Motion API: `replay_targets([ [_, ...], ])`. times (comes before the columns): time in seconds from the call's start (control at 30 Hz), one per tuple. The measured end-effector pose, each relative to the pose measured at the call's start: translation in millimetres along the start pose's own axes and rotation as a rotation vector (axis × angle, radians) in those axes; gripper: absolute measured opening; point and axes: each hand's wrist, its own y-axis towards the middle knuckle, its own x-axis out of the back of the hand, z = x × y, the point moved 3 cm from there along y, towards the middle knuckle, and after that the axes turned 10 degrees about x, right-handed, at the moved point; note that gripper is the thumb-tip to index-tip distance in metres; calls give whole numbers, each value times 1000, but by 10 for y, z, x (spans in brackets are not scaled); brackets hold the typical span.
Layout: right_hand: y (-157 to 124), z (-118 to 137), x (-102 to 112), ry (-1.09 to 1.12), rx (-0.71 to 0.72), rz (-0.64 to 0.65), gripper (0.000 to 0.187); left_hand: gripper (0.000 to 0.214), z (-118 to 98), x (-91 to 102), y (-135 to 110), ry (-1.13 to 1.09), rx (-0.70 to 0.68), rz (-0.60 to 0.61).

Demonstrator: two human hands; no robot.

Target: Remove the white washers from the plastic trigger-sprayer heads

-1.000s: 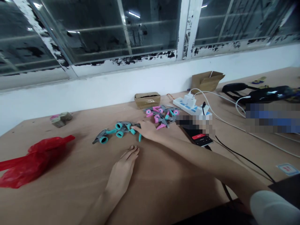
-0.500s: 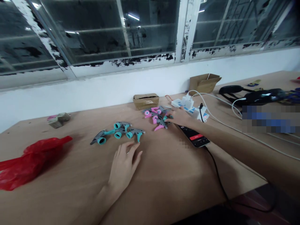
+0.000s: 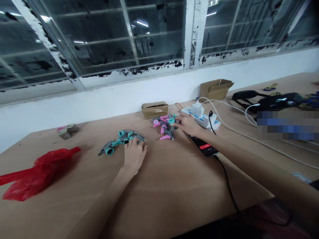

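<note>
My left hand (image 3: 134, 156) is over the right end of a cluster of grey-and-teal trigger spray heads (image 3: 121, 133), its fingers curled down onto one of them; the fingertips are partly hidden. My right hand (image 3: 186, 124) reaches to a second pile, of grey-and-pink trigger spray heads (image 3: 163, 128). Between its thumb and fingers is a grey spray head with a teal collar (image 3: 171, 120), at the right side of that pile.
A phone (image 3: 204, 146) with a black cable lies below my right forearm. Behind are a white power strip (image 3: 211, 122) with plugs and two cardboard boxes (image 3: 154, 110) (image 3: 216, 90). At left are a red plastic bag (image 3: 46, 171) and small blocks (image 3: 67, 131).
My left hand has moved forward onto the teal spray heads, its fingers now curled over one. My right hand has lifted or turned the teal-collared head into clearer view at the pink pile.
</note>
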Motion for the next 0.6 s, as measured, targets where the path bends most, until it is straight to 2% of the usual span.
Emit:
replay_targets([
  [0.03,-46,46,58,90,11,-19,33,21,0,32,-11,-3,6,-2],
  [0.13,-251,271,167,644,108,-26,31,23,-89,180,-93,-136,10,3],
  [0.2,-420,456,176,898,140,35,28,25,-195,310,-163,-415,47,17],
  [0.27,-577,635,147,1015,155,117,26,29,-319,401,-231,-719,107,112],
  [0.33,-690,777,113,957,189,123,24,32,-459,419,-306,-928,123,292],
  [0.4,-761,890,67,755,258,91,19,28,-570,381,-393,-1023,113,396],
  [0.47,-810,984,-14,550,330,74,16,25,-626,283,-491,-1112,159,426],
  [0.53,-849,1051,-122,445,363,71,17,24,-647,169,-591,-1175,239,422],
  [0.6,-878,1080,-213,421,335,34,18,20,-659,116,-668,-1099,261,346],
])
